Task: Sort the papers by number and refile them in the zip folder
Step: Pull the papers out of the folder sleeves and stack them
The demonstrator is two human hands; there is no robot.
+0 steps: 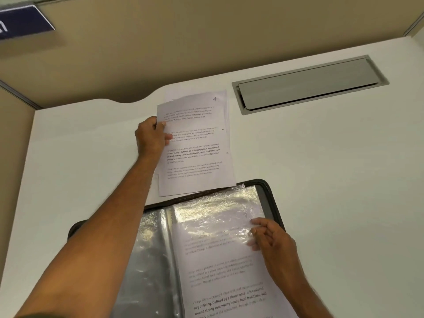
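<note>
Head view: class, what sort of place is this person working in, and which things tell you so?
Probably an office cubicle desk. A white desk has a grey cable hatch set into it, beige partition panels stand behind and beside it, and a blue sign hangs on the panel at top left.

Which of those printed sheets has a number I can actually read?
The top sheet of the stack beyond the folder, gripped by the left hand: a handwritten 4 marks its upper right corner. Glare blurs the sleeved sheet.

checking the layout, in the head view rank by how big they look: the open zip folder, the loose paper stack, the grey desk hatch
1. zip folder, though it is nearest the camera and cut off by the frame
2. paper stack and grey desk hatch look close in area; I would not rank them.
</note>
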